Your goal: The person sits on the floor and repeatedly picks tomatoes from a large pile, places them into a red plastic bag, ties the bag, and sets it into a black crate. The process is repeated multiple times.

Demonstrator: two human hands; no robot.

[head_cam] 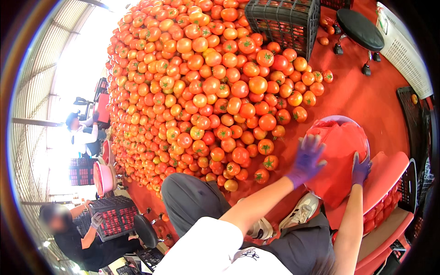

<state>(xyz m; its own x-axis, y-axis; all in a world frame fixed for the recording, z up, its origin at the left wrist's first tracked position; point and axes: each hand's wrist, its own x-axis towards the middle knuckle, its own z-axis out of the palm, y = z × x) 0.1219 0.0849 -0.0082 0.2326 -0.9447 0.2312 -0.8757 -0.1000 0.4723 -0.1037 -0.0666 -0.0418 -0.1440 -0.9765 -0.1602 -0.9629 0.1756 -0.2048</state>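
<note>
A pale purple basin [338, 119] stands before me, with a crumpled red sheet [338, 154] spread over it and hanging down its near side. My left hand [307, 158], in a purple glove, is over the sheet's left side with fingers apart and nothing held. At the basin's right edge is my right hand [361, 169], gloved the same, touching the sheet. Its thumb points up and its fingers are partly hidden, so a grip on the rim or sheet cannot be made out. Left of the basin spreads a large heap of tomatoes [206, 86].
A black crate [282, 25] lies tipped at the heap's edge, near a wheeled stool [361, 29] and a white perforated crate [400, 48]. Packed red produce [381, 213] sits at my right. One person [82, 237] handles a black crate [115, 216]; another person [82, 134] works farther off.
</note>
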